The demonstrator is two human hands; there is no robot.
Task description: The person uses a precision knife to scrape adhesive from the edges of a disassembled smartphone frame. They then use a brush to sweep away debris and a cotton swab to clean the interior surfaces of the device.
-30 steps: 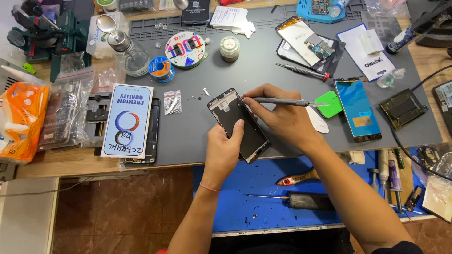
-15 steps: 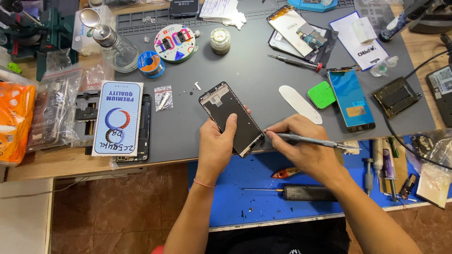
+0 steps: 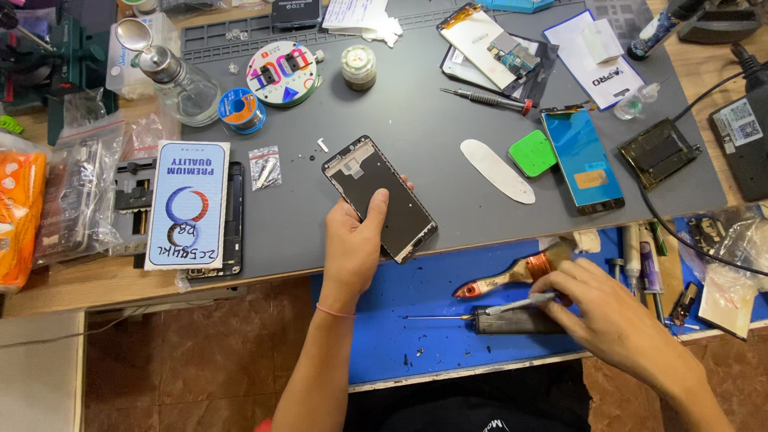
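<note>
My left hand (image 3: 356,240) grips a black phone frame (image 3: 382,194) lying tilted on the grey work mat (image 3: 416,120), thumb resting on its face. My right hand (image 3: 612,316) is down over the blue lower mat (image 3: 416,320), fingers closed on a thin silver tool (image 3: 520,302). Right under that hand lie a dark-handled screwdriver (image 3: 496,320) and a paintbrush with a red-and-white handle (image 3: 512,276).
On the grey mat lie a white plastic pry tool (image 3: 496,170), a green square pad (image 3: 533,153), a blue-faced phone screen (image 3: 582,158), a black-handled screwdriver (image 3: 488,99), a glass bottle (image 3: 180,80) and a white box (image 3: 186,204). Bags of parts crowd the left edge.
My right hand has left the phone frame and moved down and right to the blue mat with the silver tool. The left hand still holds the frame.
</note>
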